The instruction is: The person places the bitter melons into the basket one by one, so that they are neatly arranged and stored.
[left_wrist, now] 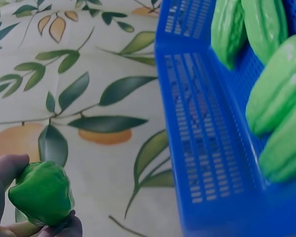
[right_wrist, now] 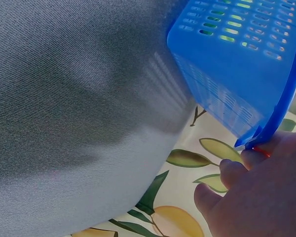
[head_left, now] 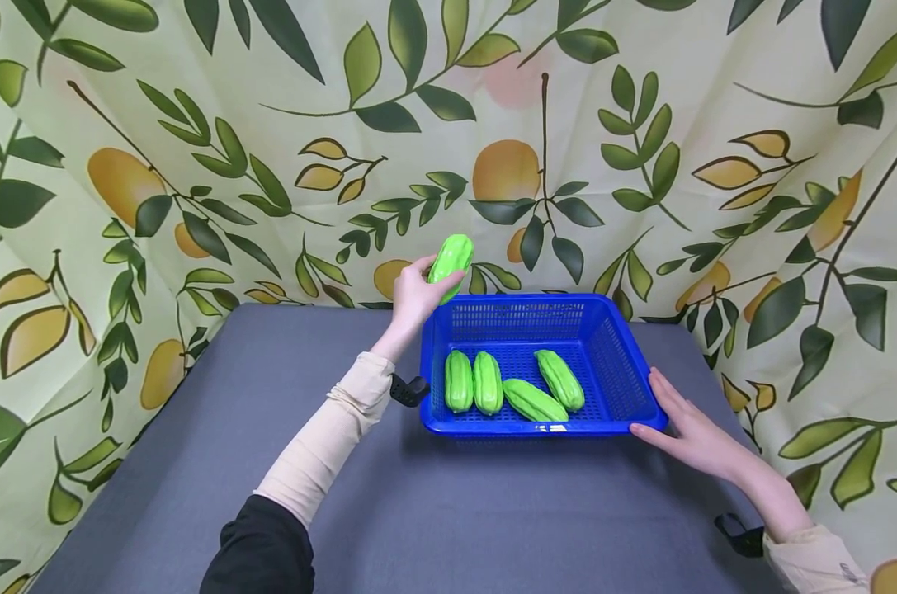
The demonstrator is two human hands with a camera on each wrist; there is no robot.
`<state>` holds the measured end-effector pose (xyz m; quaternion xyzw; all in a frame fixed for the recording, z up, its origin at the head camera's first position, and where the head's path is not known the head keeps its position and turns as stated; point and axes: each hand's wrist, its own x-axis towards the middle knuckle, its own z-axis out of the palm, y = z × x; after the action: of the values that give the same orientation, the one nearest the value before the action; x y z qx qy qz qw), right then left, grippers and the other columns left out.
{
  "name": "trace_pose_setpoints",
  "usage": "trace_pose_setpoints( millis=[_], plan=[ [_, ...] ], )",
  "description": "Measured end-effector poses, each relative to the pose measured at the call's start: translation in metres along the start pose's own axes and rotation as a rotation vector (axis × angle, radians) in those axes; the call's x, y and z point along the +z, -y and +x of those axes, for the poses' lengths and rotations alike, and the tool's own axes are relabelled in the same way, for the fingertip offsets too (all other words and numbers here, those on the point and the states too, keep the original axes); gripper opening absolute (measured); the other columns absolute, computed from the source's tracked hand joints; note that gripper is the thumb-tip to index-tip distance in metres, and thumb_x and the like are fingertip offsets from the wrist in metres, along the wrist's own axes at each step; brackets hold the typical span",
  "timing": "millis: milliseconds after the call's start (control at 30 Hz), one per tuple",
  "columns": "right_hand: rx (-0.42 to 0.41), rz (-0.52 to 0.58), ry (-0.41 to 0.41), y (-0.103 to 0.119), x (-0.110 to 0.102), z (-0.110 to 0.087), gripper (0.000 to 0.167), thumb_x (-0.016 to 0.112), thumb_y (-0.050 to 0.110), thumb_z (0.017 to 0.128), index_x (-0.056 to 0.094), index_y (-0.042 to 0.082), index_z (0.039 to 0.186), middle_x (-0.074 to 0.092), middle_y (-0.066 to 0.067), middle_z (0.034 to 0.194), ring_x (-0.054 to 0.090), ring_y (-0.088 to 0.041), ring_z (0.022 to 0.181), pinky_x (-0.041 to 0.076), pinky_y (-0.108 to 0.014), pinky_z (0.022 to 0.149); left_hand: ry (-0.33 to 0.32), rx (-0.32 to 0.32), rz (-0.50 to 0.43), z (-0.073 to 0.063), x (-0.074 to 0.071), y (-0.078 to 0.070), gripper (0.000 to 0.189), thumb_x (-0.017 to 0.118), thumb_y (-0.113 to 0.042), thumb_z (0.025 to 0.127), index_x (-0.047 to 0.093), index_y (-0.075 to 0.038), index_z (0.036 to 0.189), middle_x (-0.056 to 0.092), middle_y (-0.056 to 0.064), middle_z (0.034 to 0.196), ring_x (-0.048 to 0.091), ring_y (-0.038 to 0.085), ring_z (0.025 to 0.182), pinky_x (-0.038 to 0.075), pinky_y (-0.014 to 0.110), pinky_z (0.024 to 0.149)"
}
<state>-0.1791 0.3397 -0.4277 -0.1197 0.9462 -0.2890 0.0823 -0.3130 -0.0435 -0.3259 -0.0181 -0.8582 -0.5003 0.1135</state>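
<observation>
In the head view my left hand (head_left: 417,293) grips a bright green, ridged bitter melon (head_left: 451,262), raised above the back left corner of the blue basket (head_left: 619,355). The left wrist view shows the pointed end of this bitter melon (left_wrist: 42,192) between thumb and fingers, to the side of the basket wall (left_wrist: 202,133). Several more bitter melons (head_left: 488,384) lie on the basket floor. My right hand (head_left: 689,433) rests against the front right corner of the basket, thumb by the front rim and fingers along the right side. In the right wrist view its fingertips (right_wrist: 254,157) reach the rim.
The basket stands toward the back of a grey-covered table (head_left: 285,363). Behind and around the table hangs a cloth (head_left: 255,107) printed with leaves and fruit. Black straps (head_left: 408,390) hang at both wrists.
</observation>
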Motion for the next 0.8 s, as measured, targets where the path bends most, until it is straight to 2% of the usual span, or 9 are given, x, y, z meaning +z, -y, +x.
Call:
trace_pose_setpoints(
  millis=[233, 467, 800],
  plan=[
    [-0.011, 0.0, -0.014, -0.001, 0.0, -0.001, 0.093, 0.059, 0.04, 0.091, 0.0, 0.001, 0.151, -0.005, -0.024, 0.158, 0.007, -0.055, 0.139, 0.013, -0.077, 0.1, 0.057, 0.045, -0.006, -0.001, 0.02, -0.008, 0.048, 0.073, -0.032, 0.081, 0.064, -0.008, 0.121, 0.07, 0.013, 0.107, 0.065, 0.026, 0.09, 0.053, 0.033, 0.073],
    [-0.015, 0.008, -0.017, -0.002, 0.001, -0.001, 0.092, 0.06, 0.039, 0.091, 0.0, 0.001, 0.151, -0.004, -0.025, 0.157, 0.007, -0.056, 0.138, 0.014, -0.077, 0.099, 0.089, 0.061, 0.015, -0.001, 0.039, -0.012, 0.054, 0.074, -0.033, 0.08, 0.061, -0.005, 0.125, 0.068, 0.013, 0.112, 0.066, 0.025, 0.094, 0.054, 0.033, 0.076],
    [-0.009, 0.004, -0.013, -0.004, 0.002, 0.0, 0.094, 0.059, 0.042, 0.091, 0.0, 0.002, 0.151, -0.004, -0.024, 0.158, 0.008, -0.055, 0.139, 0.017, -0.077, 0.098, 0.14, 0.031, 0.02, -0.006, 0.067, -0.02, 0.053, 0.076, -0.033, 0.078, 0.063, -0.006, 0.122, 0.07, 0.01, 0.108, 0.065, 0.023, 0.09, 0.051, 0.027, 0.071]
  ],
)
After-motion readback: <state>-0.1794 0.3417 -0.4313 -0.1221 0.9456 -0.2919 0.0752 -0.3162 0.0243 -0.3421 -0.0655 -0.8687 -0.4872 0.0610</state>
